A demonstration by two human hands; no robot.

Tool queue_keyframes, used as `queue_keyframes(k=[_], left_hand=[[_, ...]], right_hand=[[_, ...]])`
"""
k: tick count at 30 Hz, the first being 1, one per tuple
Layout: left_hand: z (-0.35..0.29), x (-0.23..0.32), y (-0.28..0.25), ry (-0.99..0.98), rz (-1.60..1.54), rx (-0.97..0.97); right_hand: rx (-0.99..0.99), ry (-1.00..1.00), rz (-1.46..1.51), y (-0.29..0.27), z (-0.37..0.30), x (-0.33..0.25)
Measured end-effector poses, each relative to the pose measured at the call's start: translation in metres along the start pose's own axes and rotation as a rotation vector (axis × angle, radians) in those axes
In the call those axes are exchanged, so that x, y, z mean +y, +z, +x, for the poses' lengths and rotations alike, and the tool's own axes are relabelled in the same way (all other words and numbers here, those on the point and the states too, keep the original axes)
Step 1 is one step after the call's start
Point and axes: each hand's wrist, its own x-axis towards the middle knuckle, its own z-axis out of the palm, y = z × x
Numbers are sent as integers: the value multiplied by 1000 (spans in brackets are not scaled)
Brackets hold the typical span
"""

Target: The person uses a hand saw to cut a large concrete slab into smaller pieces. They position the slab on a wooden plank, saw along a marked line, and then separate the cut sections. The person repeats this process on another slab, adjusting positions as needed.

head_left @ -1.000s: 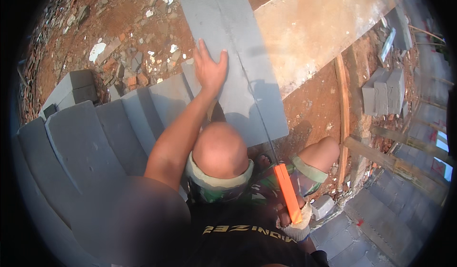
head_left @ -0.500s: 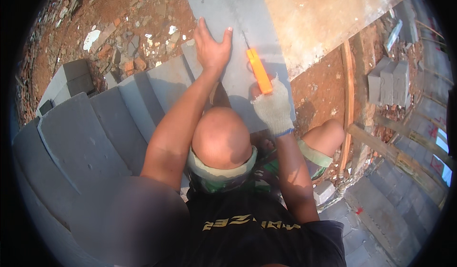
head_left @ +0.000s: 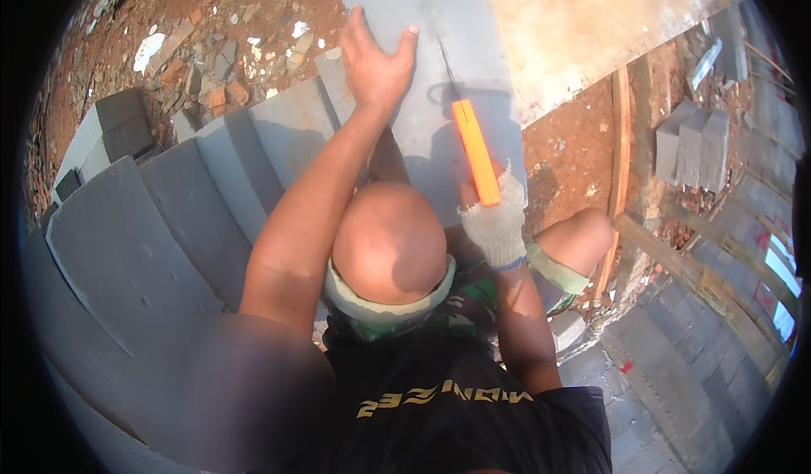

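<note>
My bare left hand lies on the left edge of a long, flat grey slab, its thumb spread away from the fingers. My right hand, in a whitish knitted glove with bare fingertips, is closed round the orange handle of a handsaw. The saw's thin dark blade is seen nearly edge-on and points up along the slab, in line with a dark streak on its surface. Its lower edge and how deep it sits are hidden. My bent knee is between my forearms, at the slab's near end.
Several large grey blocks stand in a row at left. A pale, stained board adjoins the slab at right. Rubble covers reddish soil at far left. More grey blocks and timber poles are at right.
My right hand has drawn the handsaw back toward me and slightly right. My left hand stays on the slab; the whole view has shifted a little.
</note>
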Motion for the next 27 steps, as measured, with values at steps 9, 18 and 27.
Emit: queue_keyframes(k=[9,18,27], left_hand=[[-2,-4,6,58,30,28],[0,-13,9,125,63,165],[2,-15,9,141,24,125]], right_hand=[[-23,31,-4,-3,-12,3],[0,58,59,-22,-84,33],[-43,2,2,-8,-30,21]])
